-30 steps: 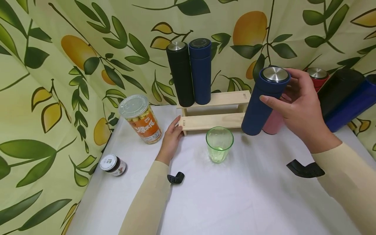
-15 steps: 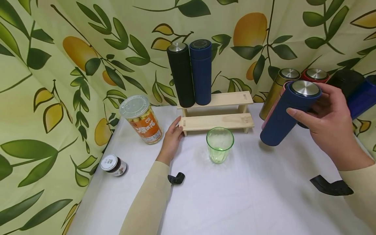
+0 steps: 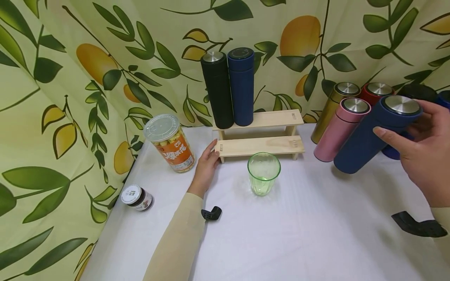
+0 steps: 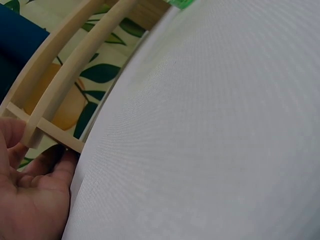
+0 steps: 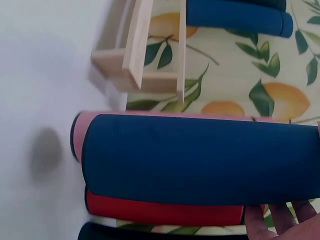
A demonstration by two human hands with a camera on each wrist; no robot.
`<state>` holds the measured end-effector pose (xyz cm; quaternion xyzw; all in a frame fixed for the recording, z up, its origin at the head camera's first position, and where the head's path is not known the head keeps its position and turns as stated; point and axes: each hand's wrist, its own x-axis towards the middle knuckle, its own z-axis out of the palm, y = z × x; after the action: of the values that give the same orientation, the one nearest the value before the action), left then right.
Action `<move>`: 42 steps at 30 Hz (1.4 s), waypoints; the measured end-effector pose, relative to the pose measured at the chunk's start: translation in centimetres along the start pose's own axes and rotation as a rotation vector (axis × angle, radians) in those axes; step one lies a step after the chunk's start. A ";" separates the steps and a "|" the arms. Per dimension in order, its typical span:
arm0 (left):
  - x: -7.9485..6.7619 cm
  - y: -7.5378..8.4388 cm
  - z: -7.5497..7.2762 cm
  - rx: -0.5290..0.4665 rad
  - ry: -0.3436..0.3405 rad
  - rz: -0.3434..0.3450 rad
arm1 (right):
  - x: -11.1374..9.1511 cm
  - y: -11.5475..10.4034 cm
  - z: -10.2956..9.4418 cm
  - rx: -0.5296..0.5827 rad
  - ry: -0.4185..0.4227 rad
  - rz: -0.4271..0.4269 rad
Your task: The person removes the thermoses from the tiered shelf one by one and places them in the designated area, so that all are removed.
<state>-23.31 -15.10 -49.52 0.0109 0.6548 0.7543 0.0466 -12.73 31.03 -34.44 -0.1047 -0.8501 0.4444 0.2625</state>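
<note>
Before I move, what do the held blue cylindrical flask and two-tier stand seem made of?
Blue cylindrical flask: apparently matte-coated, little glare; core hidden. Its round silvery lid: probably brushed metal, by streaked shine. Pale two-tier stand: likely unvarnished wood, faint grain.

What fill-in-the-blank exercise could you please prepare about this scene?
The right grip holds a silver-lidded cylindrical bottle coloured ____.
On the two-tier pale wooden rack, a black cylindrical bottle stands on the ____ tier, not the lower.
The round transparent tumbler in front of the rack is tinted ____.
Missing words: blue; upper; green.
</note>
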 end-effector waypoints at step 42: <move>0.0 0.0 0.1 0.012 -0.001 -0.001 | 3.1 5.1 1.9 0.016 -0.066 0.134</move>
<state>-23.30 -15.04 -49.54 0.0112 0.6592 0.7504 0.0475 -16.66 33.96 -38.37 -0.1447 -0.8457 0.4712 0.2048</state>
